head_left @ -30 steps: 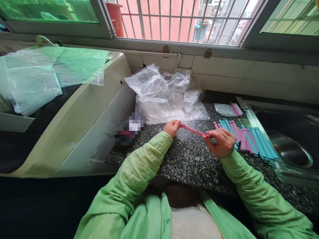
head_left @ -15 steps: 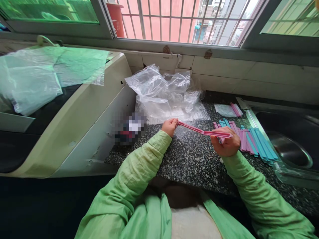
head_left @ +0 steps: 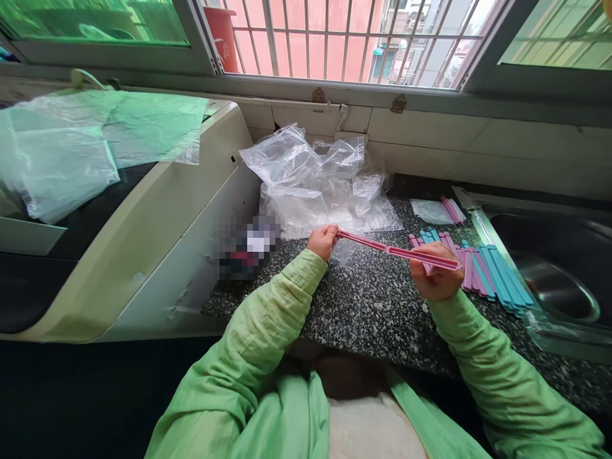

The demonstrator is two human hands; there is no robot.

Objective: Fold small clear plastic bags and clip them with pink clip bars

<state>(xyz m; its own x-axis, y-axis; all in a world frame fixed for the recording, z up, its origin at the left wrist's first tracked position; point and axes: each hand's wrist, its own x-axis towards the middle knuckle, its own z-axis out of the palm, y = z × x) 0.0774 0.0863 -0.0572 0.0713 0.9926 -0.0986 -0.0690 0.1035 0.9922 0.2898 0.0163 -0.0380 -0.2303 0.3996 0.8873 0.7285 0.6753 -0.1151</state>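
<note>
Above a speckled dark worktop (head_left: 373, 306), the left hand (head_left: 322, 241) pinches one end of a long pink clip (head_left: 382, 247), opened out straight; the right hand (head_left: 436, 275) grips its other end. Pink and blue clips (head_left: 482, 271) lie just beside the right hand, and crumpled clear bags (head_left: 310, 178) lie behind.

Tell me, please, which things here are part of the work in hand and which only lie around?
In hand: pink clip, opened long, left hand and right hand at its ends; small bag under it; clip pile.

Lying about: crumpled bags, sink, bags on stove.
</note>
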